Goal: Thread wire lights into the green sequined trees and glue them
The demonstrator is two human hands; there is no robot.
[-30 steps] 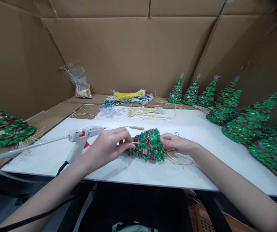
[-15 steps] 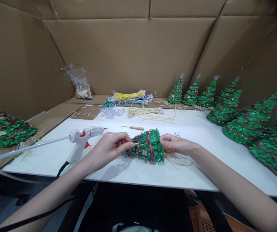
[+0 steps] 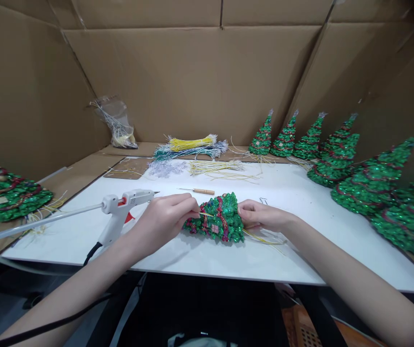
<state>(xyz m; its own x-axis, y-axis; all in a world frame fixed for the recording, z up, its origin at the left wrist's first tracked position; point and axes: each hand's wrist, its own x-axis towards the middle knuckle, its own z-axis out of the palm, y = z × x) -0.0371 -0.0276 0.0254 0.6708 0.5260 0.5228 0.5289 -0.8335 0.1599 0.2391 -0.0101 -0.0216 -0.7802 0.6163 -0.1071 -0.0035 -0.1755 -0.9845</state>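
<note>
"Left hand (image 3: 166, 219) pinches a yellowish strand (image 3: 206, 214); right hand (image 3: 260, 215) grips the tree (image 3: 230, 224), lying right of the glue gun (image 3: 113, 222)."

"Risk, from here?"

"A hard pull could tear the strand loose."

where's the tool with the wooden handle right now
In the head view, the wooden-handled tool lies near the middle of the white board, right of the glue gun and just beyond the held green tree.
</note>
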